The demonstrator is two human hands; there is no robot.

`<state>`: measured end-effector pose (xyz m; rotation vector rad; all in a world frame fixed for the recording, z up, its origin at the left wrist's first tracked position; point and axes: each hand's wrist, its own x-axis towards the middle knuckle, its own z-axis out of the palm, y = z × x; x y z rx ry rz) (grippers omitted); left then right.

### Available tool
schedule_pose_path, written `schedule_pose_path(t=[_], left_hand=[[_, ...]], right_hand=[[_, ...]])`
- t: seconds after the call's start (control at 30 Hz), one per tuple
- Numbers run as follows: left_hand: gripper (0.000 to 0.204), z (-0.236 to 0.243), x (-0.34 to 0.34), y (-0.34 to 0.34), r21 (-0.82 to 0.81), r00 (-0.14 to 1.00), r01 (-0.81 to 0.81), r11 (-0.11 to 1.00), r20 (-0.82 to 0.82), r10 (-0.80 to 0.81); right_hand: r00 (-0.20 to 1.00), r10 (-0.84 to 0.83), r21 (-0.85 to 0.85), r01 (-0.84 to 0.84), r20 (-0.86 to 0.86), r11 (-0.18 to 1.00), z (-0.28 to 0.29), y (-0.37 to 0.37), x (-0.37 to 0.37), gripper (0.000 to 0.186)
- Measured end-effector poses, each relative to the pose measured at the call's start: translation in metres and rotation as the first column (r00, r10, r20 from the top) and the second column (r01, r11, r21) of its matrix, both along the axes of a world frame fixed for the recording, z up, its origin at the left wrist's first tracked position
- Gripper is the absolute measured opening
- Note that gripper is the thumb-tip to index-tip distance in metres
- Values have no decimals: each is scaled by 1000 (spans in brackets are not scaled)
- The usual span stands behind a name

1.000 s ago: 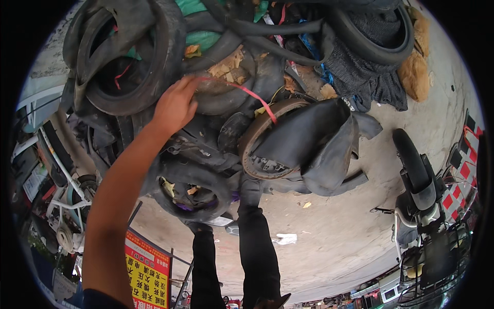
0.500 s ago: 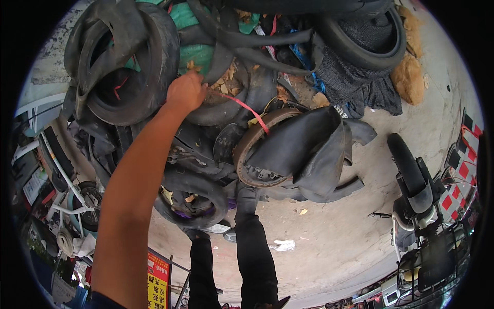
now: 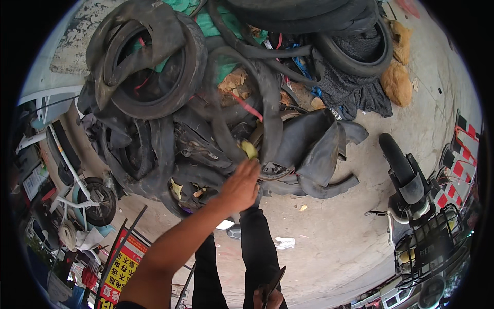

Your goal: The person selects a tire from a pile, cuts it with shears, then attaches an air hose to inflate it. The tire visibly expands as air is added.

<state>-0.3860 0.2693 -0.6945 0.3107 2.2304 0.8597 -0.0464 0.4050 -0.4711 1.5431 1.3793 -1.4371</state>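
Observation:
My left hand (image 3: 240, 184) reaches forward over the near edge of a pile of old black tyres (image 3: 154, 67) and floppy inner tubes (image 3: 309, 149). Its fingers pinch a small yellowish scrap (image 3: 249, 149). My right hand (image 3: 268, 297) hangs low by my dark trouser leg (image 3: 260, 247) and grips a thin dark object whose kind I cannot tell.
A parked scooter (image 3: 411, 185) with a wire basket stands at the right. A white bicycle (image 3: 87, 190) and a red and yellow sign (image 3: 121, 262) are at the lower left. Brown sacks (image 3: 396, 82) lie beyond the pile. Bits of litter (image 3: 284, 242) dot the concrete ground.
My left hand has pulled back from high on the tyre pile to its near edge and now holds a yellowish scrap. The view has tilted down, bringing my right hand into sight.

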Motion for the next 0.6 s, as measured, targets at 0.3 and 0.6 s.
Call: schedule_pose_path(t=[0.3,0.6], left_hand=[[14,-47,32,-45,228,699,-713,663,300,649],[48,-87,-61,-30,-290,957,-91,953,240,165]], right_hand=[[887,376,139,-351,-268,926,17,8,-64,17],[717,593,321,-500,-367,804,17,16,-100,17]])
